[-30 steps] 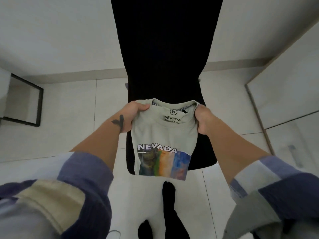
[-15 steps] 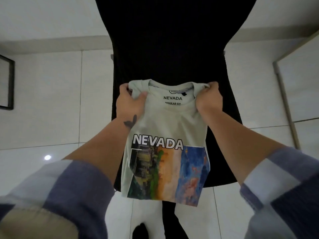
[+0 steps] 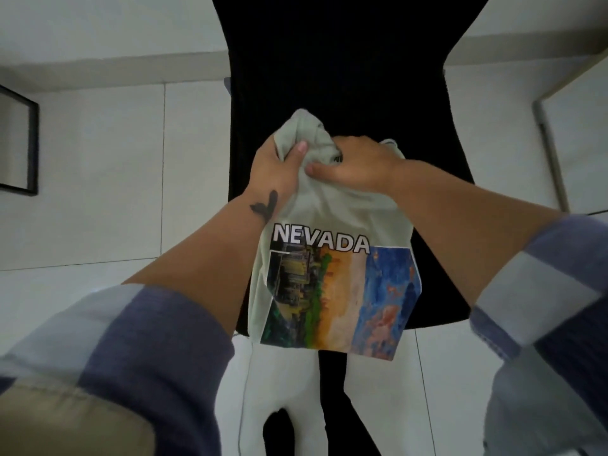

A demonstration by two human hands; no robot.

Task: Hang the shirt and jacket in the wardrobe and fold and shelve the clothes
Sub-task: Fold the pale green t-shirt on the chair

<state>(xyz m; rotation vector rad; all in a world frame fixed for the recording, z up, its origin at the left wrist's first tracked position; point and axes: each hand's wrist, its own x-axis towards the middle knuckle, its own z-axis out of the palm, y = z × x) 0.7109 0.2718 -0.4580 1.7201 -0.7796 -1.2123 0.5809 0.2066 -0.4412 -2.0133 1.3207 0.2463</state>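
A: Where's the shirt?
B: Pale green cotton T-shirt with "NEVADA" lettering and a painted landscape print [image 3: 332,274] hangs in the air in front of the black fabric chair [image 3: 335,77], print facing the camera.
A: Hands?
B: Both at the collar end, touching each other. Left hand [image 3: 278,166] fingers wrapped tight on bunched fabric; a tuft pokes out above them. Right hand [image 3: 357,167] lies over the neckline, fingers pinching the cloth.
A: Surroundings?
B: White tiled floor [image 3: 115,176] below, black-framed panel [image 3: 19,143] at far left.
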